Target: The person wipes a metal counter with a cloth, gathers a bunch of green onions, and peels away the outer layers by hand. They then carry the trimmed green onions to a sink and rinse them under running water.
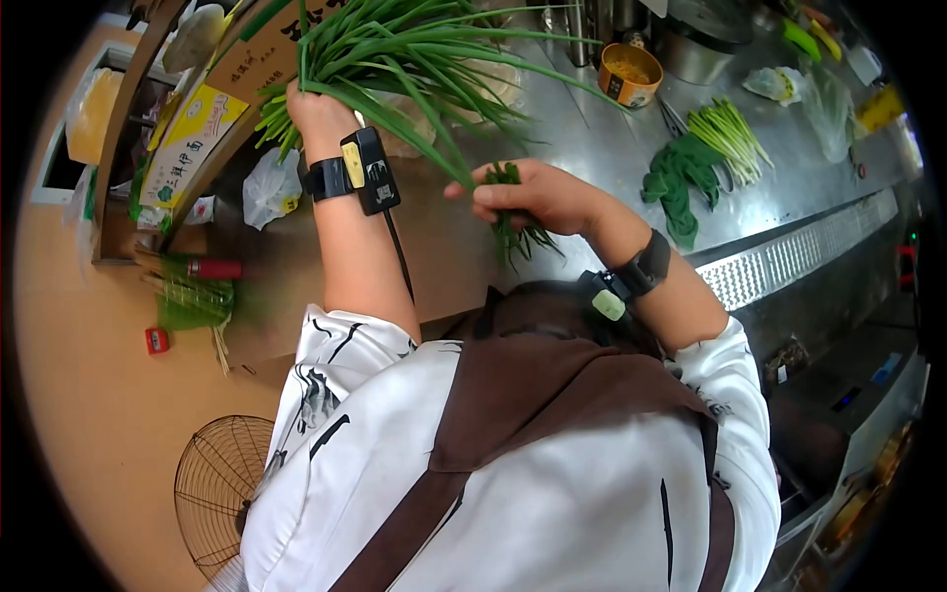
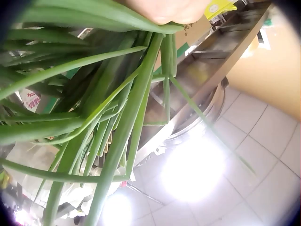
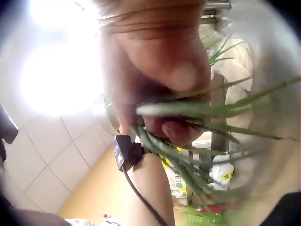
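In the head view, my left hand holds a big bunch of long scallions at its lower left end, over the metal counter. The leaves fan out to the right, and some reach down toward my other hand. My right hand grips a small tuft of scallion tops, whose ends hang below the fingers. Green leaves fill much of the left wrist view and cover most of that hand. Up close in the right wrist view, leaf stalks pass between the curled fingers and thumb.
At the right of the counter lie a bundle of pale-stemmed greens and a dark green cloth-like heap. Behind stand an orange tin and a lidded pot. A white plastic bag lies left; a wire-caged fan stands below.
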The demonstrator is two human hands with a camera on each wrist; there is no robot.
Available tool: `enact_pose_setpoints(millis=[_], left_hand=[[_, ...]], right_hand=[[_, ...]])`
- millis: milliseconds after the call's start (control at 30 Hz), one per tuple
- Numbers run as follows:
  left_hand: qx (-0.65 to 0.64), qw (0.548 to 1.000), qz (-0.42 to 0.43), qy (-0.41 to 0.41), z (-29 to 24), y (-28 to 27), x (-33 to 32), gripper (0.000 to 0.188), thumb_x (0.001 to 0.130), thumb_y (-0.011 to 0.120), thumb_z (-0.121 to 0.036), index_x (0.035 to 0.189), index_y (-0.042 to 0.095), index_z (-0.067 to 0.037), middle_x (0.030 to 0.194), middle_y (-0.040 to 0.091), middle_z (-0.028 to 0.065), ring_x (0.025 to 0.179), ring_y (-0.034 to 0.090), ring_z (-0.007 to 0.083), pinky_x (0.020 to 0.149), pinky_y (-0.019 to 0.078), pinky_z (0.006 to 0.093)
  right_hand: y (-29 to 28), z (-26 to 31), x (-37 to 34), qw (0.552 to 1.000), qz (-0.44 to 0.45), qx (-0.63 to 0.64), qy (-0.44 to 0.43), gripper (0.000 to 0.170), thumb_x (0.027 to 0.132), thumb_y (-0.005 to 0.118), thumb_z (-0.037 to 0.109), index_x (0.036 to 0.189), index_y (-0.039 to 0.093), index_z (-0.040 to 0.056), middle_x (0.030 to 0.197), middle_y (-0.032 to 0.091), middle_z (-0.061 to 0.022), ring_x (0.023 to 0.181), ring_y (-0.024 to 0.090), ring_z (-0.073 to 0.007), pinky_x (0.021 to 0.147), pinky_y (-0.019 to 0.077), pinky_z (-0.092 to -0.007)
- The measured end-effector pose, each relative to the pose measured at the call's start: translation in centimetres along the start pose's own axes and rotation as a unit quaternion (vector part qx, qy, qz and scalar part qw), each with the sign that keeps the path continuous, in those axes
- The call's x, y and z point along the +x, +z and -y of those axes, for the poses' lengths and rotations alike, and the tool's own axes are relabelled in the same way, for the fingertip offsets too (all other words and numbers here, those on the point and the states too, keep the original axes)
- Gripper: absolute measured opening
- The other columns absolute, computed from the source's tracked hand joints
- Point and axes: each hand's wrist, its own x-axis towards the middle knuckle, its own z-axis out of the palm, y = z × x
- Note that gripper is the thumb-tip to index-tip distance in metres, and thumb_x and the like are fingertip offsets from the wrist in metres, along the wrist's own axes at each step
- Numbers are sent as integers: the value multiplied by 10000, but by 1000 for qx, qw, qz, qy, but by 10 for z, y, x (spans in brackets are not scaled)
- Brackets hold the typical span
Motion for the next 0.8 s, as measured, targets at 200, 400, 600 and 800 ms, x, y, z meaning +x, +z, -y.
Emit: enact_pose_setpoints(millis=[200, 400, 600, 800], left_hand=[[-68, 998, -16, -5, 10, -10, 3, 342, 933, 337, -176, 967, 616, 19, 944, 628, 170, 854, 604, 287, 768, 511, 396], [315, 928, -17, 198, 29, -52, 12, 312, 935, 341, -135, 921, 612, 21, 838, 615, 133, 609, 545, 211, 490, 435, 315], [156, 985, 12, 75, 13, -50, 5, 299, 939, 365, -118, 1009, 605, 47, 916, 642, 147, 740, 613, 231, 634, 516, 313], [383, 862, 89, 320, 29, -74, 25, 232, 909, 446, -45, 1067, 582, 58, 1032, 633, 155, 863, 623, 235, 737, 525, 327]], right_hand=[[16, 1, -1, 957, -136, -211, -148, 194, 903, 593, 222, 827, 636, 49, 716, 578, -18, 622, 506, -112, 547, 399, -278], [29, 18, -24, 744, -227, -472, -414, 83, 819, 643, 59, 892, 624, 24, 750, 601, -96, 649, 578, -196, 590, 456, -316], [-28, 1, -31, 945, -240, -46, -216, 225, 957, 521, 218, 966, 622, 17, 869, 648, -64, 842, 604, -158, 822, 464, -273], [-58, -12, -27, 946, -241, 102, -193, 235, 962, 511, 210, 994, 606, -3, 934, 657, -90, 855, 601, -166, 817, 461, -265]])
